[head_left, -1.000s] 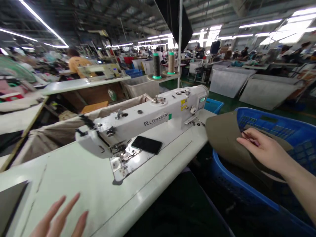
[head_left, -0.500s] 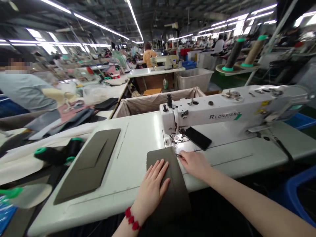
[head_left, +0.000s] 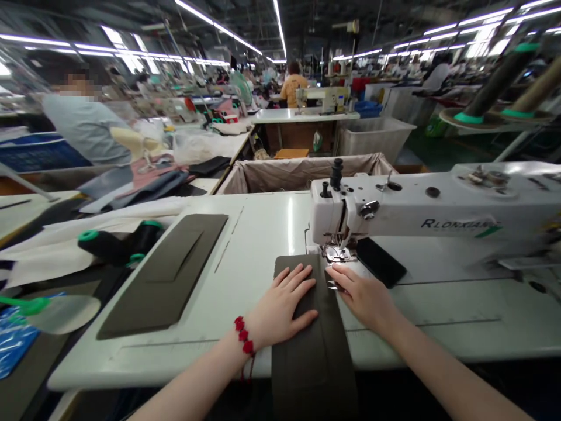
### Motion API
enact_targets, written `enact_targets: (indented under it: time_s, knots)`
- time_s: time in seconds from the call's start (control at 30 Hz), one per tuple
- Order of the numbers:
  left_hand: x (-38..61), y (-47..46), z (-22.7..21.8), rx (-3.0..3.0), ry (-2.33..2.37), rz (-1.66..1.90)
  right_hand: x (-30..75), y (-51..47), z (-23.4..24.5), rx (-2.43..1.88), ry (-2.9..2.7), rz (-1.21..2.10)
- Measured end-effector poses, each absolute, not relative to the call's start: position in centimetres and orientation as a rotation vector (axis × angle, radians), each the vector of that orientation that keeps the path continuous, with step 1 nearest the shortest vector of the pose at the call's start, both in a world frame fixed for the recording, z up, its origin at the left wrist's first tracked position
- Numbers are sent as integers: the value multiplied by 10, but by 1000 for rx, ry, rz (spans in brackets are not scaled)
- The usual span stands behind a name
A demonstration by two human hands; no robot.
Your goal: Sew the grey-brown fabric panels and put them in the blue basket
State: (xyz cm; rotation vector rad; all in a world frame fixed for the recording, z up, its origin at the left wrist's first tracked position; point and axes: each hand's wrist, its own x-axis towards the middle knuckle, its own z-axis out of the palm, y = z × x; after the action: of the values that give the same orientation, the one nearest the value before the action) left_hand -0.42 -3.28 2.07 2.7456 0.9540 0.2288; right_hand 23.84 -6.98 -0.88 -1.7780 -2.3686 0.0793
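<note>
A long olive-brown fabric strip (head_left: 313,345) lies on the white sewing table (head_left: 258,222), running from just in front of the presser foot (head_left: 338,253) down over the table's front edge. My left hand (head_left: 287,298) rests flat on the strip with its fingers apart. My right hand (head_left: 362,298) sits at the strip's right edge, pinching a small metal tool (head_left: 333,285), perhaps thread snips, next to the needle area. A red beaded bracelet (head_left: 243,336) circles my left wrist.
A white Rlonxiang sewing machine head (head_left: 421,210) stands on the right with a black phone (head_left: 380,262) beneath its arm. Left on the table lies an olive panel (head_left: 162,275). Dark thread cones (head_left: 118,245) lie beyond it. A cloth-lined bin (head_left: 302,174) stands behind; a co-worker (head_left: 87,126) stands far left.
My view has swung left, away from the blue basket. The olive strip has gone from the basket to the table and now sits closer to the presser foot, with both hands on it.
</note>
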Motion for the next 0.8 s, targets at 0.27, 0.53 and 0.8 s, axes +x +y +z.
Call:
enact_targets:
  time_s: [0.27,0.53,0.8]
  knots:
    - [-1,-30,20,2708,938,244,239,-65,-8,-1729,-2435,95]
    - [-2,-28,20,2709,929,245,238,-65,-10,-1755,-2465,88]
    - [-2,-23,19,2700,928,243,239,-65,-10,-1757,-2463,92]
